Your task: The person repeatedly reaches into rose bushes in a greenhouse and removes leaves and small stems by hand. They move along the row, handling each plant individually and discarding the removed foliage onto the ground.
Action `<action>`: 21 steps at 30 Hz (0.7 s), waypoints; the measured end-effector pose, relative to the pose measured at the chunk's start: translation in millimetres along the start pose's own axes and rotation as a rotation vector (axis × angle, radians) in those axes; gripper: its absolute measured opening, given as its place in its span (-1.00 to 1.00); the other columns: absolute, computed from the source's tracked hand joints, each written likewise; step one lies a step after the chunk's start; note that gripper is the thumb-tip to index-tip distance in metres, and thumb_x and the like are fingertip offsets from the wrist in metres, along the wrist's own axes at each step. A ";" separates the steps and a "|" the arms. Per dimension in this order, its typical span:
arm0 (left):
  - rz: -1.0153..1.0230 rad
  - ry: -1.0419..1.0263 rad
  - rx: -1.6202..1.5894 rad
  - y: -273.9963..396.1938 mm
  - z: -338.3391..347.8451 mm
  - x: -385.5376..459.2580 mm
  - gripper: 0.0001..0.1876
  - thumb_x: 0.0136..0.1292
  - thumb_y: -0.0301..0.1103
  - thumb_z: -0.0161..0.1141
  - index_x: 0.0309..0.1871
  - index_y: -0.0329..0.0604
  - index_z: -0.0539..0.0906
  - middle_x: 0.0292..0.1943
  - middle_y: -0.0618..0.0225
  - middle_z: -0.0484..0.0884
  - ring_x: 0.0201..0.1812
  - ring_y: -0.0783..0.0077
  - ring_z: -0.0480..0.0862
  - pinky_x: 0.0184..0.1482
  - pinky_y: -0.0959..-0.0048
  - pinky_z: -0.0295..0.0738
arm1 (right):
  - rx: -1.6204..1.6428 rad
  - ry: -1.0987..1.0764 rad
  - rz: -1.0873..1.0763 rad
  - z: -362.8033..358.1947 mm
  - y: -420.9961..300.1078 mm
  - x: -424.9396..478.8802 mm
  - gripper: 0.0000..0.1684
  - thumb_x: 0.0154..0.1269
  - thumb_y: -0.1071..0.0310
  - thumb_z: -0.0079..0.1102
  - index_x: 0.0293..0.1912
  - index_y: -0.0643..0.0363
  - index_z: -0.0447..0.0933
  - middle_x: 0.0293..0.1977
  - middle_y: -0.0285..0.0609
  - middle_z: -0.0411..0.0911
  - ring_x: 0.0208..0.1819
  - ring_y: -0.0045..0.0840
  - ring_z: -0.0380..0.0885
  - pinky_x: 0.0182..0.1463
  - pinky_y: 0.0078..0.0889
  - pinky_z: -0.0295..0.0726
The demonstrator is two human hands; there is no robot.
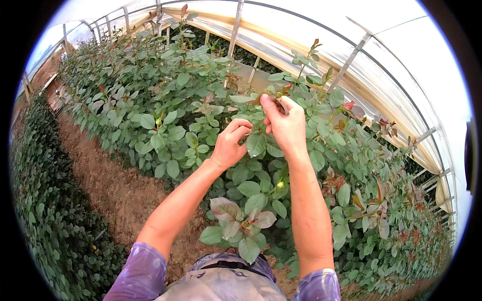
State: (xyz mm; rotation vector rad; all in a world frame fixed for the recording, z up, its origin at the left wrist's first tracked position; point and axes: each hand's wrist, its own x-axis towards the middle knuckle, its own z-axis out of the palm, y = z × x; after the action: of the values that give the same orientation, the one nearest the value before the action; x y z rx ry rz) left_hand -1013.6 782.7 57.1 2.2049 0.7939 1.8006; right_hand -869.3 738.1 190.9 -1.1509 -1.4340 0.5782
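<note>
Rose bushes (177, 124) with green and reddish leaves stand before me. My right hand (286, 122) pinches the top of a rose shoot (278, 103) between thumb and fingers; its reddish-brown young leaves show at the fingertips. Lower and to the left, my left hand (231, 143) is in among the leaves with its fingers curled. Its fingertips are beside a broad green rose leaf (256, 144), and whether they grip a stem behind it I cannot tell. Below my hands are a small pale yellow-green bud (280, 184) and a stem with purplish leaves (226, 209).
A bare soil path (101, 177) runs along the left, with another row of bushes (49, 210) beyond it. Wooden posts (235, 30) and gathered plastic sheeting (339, 75) form the greenhouse side behind the plants. A pink-red rose bud (348, 105) is at the right.
</note>
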 end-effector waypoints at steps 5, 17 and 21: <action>-0.527 -0.175 -0.258 -4.4 -5.7 -1.1 -0.63 0.18 -0.54 0.40 0.06 -0.33 0.60 -0.13 0.25 0.72 -0.29 0.60 0.61 -0.26 0.54 0.53 | -0.334 0.217 -0.069 1.5 7.6 17.6 -0.47 0.41 0.08 0.38 -0.46 0.35 0.50 -0.57 -0.02 0.61 -0.58 -0.28 0.45 -0.36 -0.23 0.53; -0.322 -0.573 0.235 0.6 -14.3 9.7 -0.57 0.13 -0.32 0.52 0.07 -0.22 0.70 -0.03 0.14 0.65 0.02 -0.06 0.70 0.02 0.09 0.65 | -0.261 0.293 -0.110 25.0 16.8 13.3 -0.82 0.31 0.41 0.30 -0.13 0.27 0.58 -0.49 -0.03 0.69 -0.46 -0.27 0.70 -0.24 -0.24 0.65; -0.319 -0.605 0.111 -27.9 -17.6 2.8 -0.71 0.15 -0.40 0.45 -0.05 -0.27 0.73 -0.10 0.08 0.72 -0.01 -0.09 0.73 -0.01 0.03 0.65 | -0.139 0.308 -0.224 38.1 20.9 5.9 -0.68 0.32 0.55 0.25 0.06 0.25 0.53 -0.32 -0.14 0.73 -0.36 -0.61 0.66 -0.22 -0.50 0.60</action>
State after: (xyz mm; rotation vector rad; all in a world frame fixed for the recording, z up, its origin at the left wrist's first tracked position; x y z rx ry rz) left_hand -1038.0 804.3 50.9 2.3267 1.0318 0.8877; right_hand -897.6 761.4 167.0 -1.1137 -1.3262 0.1378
